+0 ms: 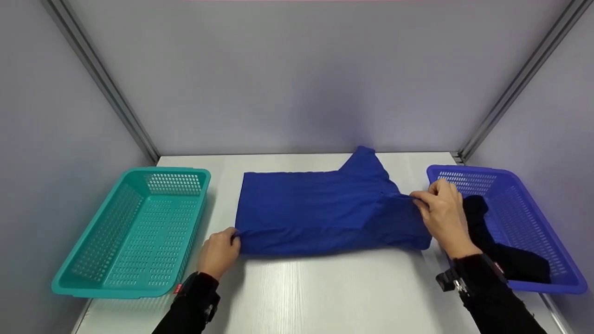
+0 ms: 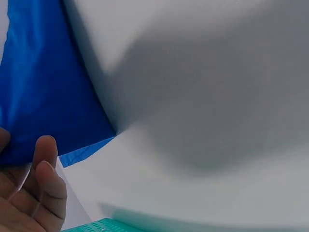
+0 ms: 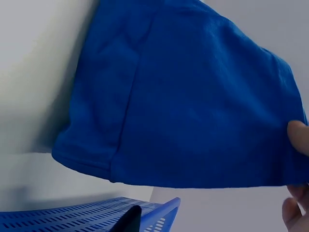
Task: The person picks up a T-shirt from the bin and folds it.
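A blue T-shirt (image 1: 301,199) lies partly folded on the white table, its near long edge turned over and one sleeve (image 1: 364,162) pointing to the back. At its near left corner my left hand (image 1: 217,250) pinches the hem; in the left wrist view the fingers (image 2: 46,152) sit at the edge of the blue cloth. On the right, my right hand (image 1: 443,218) holds another part of the shirt between thumb and fingers, slightly raised. The right wrist view shows this cloth (image 3: 203,106) hanging from the thumb (image 3: 299,137), with a fold line down it.
A teal plastic basket (image 1: 132,293) stands at the left with nothing in it. To the right is a purple-blue basket (image 1: 547,288) holding a black cloth item (image 1: 519,262). Grey panels (image 1: 297,83) close off the back and sides.
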The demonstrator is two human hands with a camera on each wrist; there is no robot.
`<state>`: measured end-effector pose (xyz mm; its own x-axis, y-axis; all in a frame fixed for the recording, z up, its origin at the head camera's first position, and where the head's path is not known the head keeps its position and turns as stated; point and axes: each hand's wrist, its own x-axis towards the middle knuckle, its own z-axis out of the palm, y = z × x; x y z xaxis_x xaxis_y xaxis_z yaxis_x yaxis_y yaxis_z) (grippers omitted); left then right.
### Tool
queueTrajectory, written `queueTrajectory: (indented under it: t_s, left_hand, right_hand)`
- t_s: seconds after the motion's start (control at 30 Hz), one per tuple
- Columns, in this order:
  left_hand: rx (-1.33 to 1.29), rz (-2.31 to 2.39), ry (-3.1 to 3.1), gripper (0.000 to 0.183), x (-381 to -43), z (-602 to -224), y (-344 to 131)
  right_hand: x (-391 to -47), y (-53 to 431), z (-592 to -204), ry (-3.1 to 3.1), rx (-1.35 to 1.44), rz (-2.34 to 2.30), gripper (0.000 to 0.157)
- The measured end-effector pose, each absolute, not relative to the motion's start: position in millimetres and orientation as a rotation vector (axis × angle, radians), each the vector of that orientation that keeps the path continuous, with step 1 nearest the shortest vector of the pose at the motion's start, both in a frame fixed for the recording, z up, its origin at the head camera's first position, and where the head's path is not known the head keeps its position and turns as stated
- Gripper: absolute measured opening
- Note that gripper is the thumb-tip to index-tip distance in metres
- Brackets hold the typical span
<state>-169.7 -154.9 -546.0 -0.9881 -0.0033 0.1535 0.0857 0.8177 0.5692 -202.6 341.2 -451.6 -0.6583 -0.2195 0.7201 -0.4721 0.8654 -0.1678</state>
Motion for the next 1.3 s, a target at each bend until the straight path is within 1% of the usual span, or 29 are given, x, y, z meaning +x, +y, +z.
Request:
queueTrajectory:
  t_s: [0.2,0.37,0.73,1.17,1.3]
  left_hand:
    - [0.041,-0.894,-2.886,0.013,-176,-547,-154]
    - [0.097,-0.826,-2.880,0.019,-181,-550,-152]
    - [0.185,-0.729,-2.851,0.018,-193,-553,-147]
    - [0.239,-0.807,-2.888,0.013,-202,-554,-144]
    - [0.262,-0.837,-2.901,0.015,-206,-554,-144]
  right_hand:
    - [-216,334,-450,-2.296,0.435,0.318,0.014]
    - [-223,327,-450,-2.382,0.330,0.260,0.014]
    - [-240,312,-457,-2.527,0.121,0.438,0.013]
    - [-253,314,-471,-2.556,0.066,0.772,0.015]
    - [-256,315,-473,-2.554,0.051,0.815,0.016]
